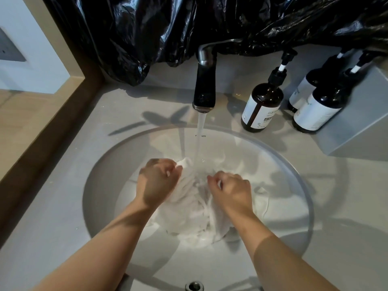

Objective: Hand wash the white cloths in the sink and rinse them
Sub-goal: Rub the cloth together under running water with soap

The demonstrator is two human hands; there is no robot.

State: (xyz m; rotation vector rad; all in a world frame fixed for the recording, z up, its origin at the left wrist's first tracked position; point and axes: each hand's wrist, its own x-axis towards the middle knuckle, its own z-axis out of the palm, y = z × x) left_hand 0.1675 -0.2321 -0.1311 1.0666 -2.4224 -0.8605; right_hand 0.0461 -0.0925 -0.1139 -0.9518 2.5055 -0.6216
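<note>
A bunched wet white cloth [193,208] hangs between my hands over the round sink basin [100,164]. My left hand [157,183] grips its upper left part, fingers curled round a fold. My right hand [231,192] grips the right part of the same bundle. Water [200,135] runs from the dark faucet [204,85] straight down onto the cloth between my hands. More white cloth [262,198] lies in the basin to the right, partly hidden by my right hand.
A brown pump bottle [262,106] stands right of the faucet, two more bottles [321,106] farther right beside a grey box [357,122]. Black plastic sheeting [189,24] covers the wall behind. A wooden frame [42,127] borders the counter on the left. An overflow hole [194,286] sits at the near rim.
</note>
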